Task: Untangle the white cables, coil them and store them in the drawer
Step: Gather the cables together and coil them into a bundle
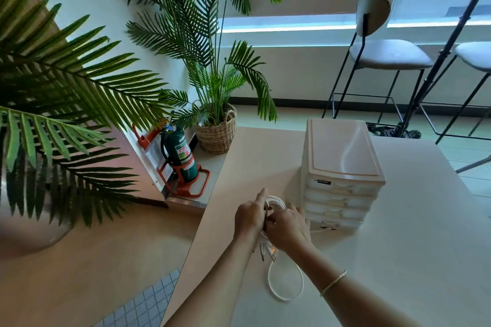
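- The left hand (249,216) reaches forward over the pale table (398,260), back of the hand up, forearm running in from the lower edge of the view. Its index finger points forward and up, and the other fingers curl round the bundle of white cables (275,203).
- The right hand (288,229) lies just beside the left and touches it, knuckles up, fingers bent down onto the same bundle and gripping it. A thin bracelet (333,283) sits on the right forearm.
- The coiled part of the cables shows above and between the two hands. Below them several plug ends hang, and one loose loop (285,284) lies flat on the table between the forearms.
- A stretch of cable runs right from the hands toward the foot of the drawer unit (342,167).
- The drawer unit, a small white plastic stack of drawers, stands on the table just beyond the right hand; all its drawers look closed.
- Left of the table, on the floor, stand a green fire extinguisher (180,154) and a potted palm (216,130) in a woven basket.
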Demonstrator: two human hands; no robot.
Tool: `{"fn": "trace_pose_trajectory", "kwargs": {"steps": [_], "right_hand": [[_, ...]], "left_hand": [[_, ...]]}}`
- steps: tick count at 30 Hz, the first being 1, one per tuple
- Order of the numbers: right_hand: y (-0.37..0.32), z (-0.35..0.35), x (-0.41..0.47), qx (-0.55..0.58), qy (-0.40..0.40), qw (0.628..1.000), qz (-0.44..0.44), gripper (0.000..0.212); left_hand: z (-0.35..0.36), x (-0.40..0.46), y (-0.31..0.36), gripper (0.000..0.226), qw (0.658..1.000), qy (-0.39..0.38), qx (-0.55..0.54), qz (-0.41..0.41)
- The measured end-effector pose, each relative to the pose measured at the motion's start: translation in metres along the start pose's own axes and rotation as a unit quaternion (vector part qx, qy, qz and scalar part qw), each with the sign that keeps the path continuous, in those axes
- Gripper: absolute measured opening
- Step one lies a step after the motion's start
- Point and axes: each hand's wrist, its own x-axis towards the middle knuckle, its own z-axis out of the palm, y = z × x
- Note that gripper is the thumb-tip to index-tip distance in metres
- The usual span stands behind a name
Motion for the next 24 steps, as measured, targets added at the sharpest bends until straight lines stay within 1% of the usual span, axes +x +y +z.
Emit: {"fn": "trace_pose_trajectory", "kwargs": {"steps": [3,7,10,12,14,18,19,20,22,23,24], "right_hand": [[0.0,0.003,0.002,0.029,-0.017,0.999,-0.003,0.032],[0.0,0.002,0.0,0.065,0.007,0.998,-0.003,0.031],[-0.005,0.002,-0.002,0.071,-0.007,0.997,-0.002,0.033],[-0.006,0.003,-0.002,0.071,-0.01,0.997,0.0,0.034],[-0.003,0.005,0.0,0.085,0.005,0.996,0.002,0.033],[0.002,0.009,0.0,0.126,0.059,0.99,-0.007,0.027],[0.002,0.009,-0.001,0.13,0.073,0.989,-0.015,0.03],[0.002,0.008,-0.003,0.136,0.08,0.987,-0.022,0.033],[0.001,0.008,-0.007,0.15,0.085,0.985,-0.022,0.028],[-0.001,0.007,-0.01,0.156,0.078,0.985,-0.016,0.031],[-0.002,0.007,-0.012,0.162,0.07,0.984,-0.013,0.042]], "left_hand": [[-0.001,0.001,0.001,0.047,0.999,0.017,0.032,0.024],[0.0,0.002,0.003,0.048,0.998,0.018,0.042,0.05],[-0.001,0.004,0.001,0.043,0.998,0.021,0.023,0.06],[-0.002,0.004,0.001,0.045,0.998,0.024,0.014,0.064],[-0.003,0.005,-0.002,0.051,0.997,0.029,0.022,0.072],[-0.002,0.001,0.002,0.049,0.995,0.02,0.032,0.093],[-0.001,0.001,0.004,0.05,0.995,0.017,0.039,0.094],[-0.001,0.0,0.005,0.051,0.994,0.016,0.043,0.095],[-0.001,0.001,0.006,0.051,0.995,0.013,0.041,0.089],[-0.001,0.001,0.005,0.051,0.996,0.009,0.04,0.083],[-0.001,0.001,0.004,0.051,0.996,0.006,0.036,0.077]]}}
